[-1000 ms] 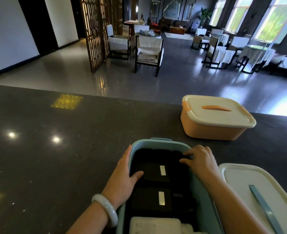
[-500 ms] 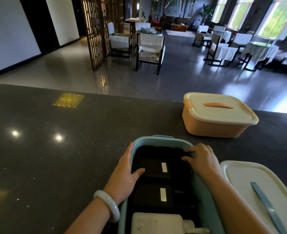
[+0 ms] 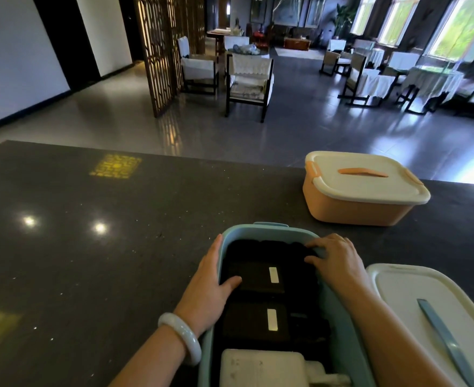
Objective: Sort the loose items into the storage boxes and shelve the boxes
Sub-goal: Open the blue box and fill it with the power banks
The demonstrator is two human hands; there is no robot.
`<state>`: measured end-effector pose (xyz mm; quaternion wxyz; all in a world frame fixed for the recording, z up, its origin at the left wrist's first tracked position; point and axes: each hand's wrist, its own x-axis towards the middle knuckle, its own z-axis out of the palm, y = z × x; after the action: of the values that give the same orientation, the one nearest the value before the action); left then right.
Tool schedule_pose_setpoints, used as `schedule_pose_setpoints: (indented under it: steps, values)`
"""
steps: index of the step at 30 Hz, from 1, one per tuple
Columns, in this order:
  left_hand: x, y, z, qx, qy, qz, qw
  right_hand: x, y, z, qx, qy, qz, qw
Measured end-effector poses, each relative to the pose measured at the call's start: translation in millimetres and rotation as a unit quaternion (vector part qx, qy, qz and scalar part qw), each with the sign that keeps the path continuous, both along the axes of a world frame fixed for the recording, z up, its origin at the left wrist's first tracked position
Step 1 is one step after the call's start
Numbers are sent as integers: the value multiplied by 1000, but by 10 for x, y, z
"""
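Because the blue box (image 3: 350,356) nearest the person is uncovered and nearly full, both hands seem to be tucking its contents flat so its lid (image 3: 425,311), lying just beside it on the right of the bench (image 3: 118,261), will fit: the left hand (image 3: 210,289) lies over the left rim with its thumb on a black pack (image 3: 254,277), and the right hand (image 3: 339,261) rests over the far right rim, fingers loosely bent on the dark items, gripping nothing. I count one white block (image 3: 261,368), two labelled black packs, two boxes, the farther an orange box (image 3: 361,191) already covered, well apart.
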<state>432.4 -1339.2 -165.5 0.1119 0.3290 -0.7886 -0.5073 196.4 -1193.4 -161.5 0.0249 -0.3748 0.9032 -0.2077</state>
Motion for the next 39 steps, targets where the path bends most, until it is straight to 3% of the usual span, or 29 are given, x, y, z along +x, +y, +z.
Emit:
schedule_pose_setpoints:
  steps: [9, 14, 16, 21, 26, 32, 39]
  values:
    - [0, 10, 1, 1, -2, 1, 1000, 18, 22, 30, 8, -17, -3, 1000]
    - [0, 15, 18, 3, 3, 1, 1000, 195, 68, 102, -25, 109, 18, 994]
    - [1, 14, 25, 4, 8, -1, 1000, 333, 74, 144, -45, 102, 58, 992]
    - [-1, 7, 32, 1, 4, -2, 1000, 686, 117, 239, -39, -76, 77, 993]
    - [0, 12, 34, -9, 1, -6, 1000, 923, 244, 222, -14, -168, 27, 985]
    - [-3, 26, 38, 3, 9, -3, 1000, 1165, 184, 178, -80, -402, -60, 910]
    - [-15, 43, 54, 5, 0, 7, 1000, 1278, 175, 62, -110, -469, -82, 873]
